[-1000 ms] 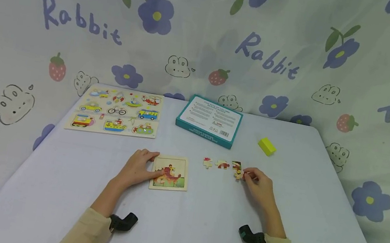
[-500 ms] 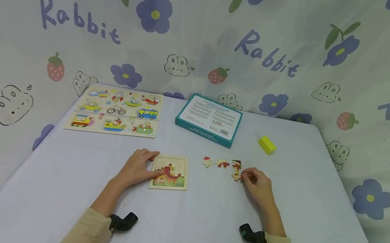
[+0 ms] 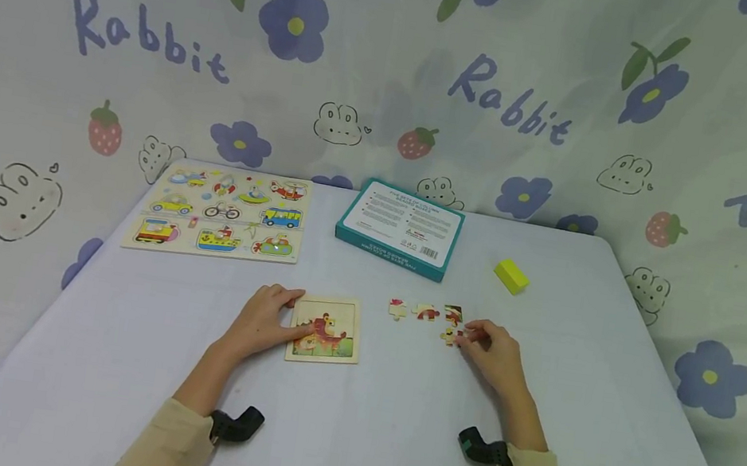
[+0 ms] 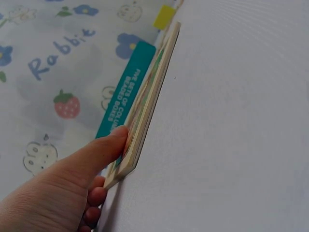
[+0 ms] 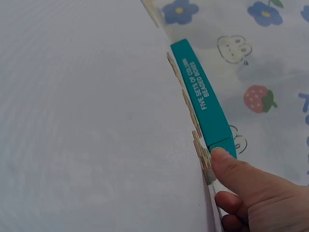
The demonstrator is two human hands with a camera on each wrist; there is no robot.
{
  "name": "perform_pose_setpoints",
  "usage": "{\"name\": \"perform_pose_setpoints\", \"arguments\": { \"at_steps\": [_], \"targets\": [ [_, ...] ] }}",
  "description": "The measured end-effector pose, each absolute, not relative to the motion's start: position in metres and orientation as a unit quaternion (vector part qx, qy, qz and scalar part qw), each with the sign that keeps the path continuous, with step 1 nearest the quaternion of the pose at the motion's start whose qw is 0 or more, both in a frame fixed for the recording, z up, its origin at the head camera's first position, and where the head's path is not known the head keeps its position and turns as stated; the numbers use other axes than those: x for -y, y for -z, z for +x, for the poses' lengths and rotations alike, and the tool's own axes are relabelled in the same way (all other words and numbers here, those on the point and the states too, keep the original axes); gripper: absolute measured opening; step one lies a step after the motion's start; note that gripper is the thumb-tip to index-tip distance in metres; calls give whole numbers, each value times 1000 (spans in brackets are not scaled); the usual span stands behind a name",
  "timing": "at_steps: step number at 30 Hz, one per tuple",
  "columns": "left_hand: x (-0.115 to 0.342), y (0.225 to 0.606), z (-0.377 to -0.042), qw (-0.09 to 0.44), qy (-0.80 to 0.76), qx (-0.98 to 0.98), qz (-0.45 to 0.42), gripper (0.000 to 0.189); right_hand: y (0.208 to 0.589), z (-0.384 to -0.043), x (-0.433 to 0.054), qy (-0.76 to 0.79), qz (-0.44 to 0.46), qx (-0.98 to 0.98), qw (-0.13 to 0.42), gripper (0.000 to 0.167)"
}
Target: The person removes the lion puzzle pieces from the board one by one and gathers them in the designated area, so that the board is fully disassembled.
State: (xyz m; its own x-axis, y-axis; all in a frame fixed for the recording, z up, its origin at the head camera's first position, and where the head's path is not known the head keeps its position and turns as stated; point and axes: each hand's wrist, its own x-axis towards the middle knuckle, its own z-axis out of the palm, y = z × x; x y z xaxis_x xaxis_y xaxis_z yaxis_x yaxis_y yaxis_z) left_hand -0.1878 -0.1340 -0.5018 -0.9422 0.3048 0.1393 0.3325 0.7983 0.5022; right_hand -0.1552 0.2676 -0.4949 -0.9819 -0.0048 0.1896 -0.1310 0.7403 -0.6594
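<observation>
My left hand (image 3: 264, 321) grips the left side of a small square wooden jigsaw puzzle board (image 3: 328, 304). The thumb (image 4: 108, 142) lies over its face and the other fingers are curled at its edge. Assembled pieces form a reddish animal picture in the frame, partly under the thumb. My right hand (image 3: 495, 353) pinches a small jigsaw piece (image 3: 461, 335) between thumb and fingertips, which partly cover it. Touching or very near it is a yellowish piece (image 3: 449, 338). Loose pieces lie just beyond: a dark-edged one (image 3: 453, 314), a brown-arched one (image 3: 426, 313) and a pale one (image 3: 397, 309).
A wooden vehicle puzzle board (image 3: 220, 212) lies at the back left. A teal and white box (image 3: 399, 227) lies flat at the back middle, with a yellow block (image 3: 511, 276) to its right. A white cloth covers the table (image 3: 349, 447), and a printed curtain (image 3: 402, 44) hangs behind.
My right hand has shifted slightly left, and the yellowish piece near its fingertips has moved left below the dark-edged piece. My left hand stays on the puzzle board.
</observation>
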Motion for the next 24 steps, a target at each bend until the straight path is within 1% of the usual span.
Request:
{"name": "perform_pose_setpoints", "arguments": {
  "at_steps": [4, 8, 24],
  "targets": [
    [134, 501, -188, 26, 272, 947, -168, 78, 494, -155, -268, -348, 51, 933, 82, 29],
    [134, 502, -188, 25, 270, 948, -168, 78, 497, -155, -269, -351, 59, 931, 85, 25],
    [135, 503, -189, 23, 270, 948, -167, 79, 499, -156, -270, -354, 69, 930, 76, 17]
  ]
}}
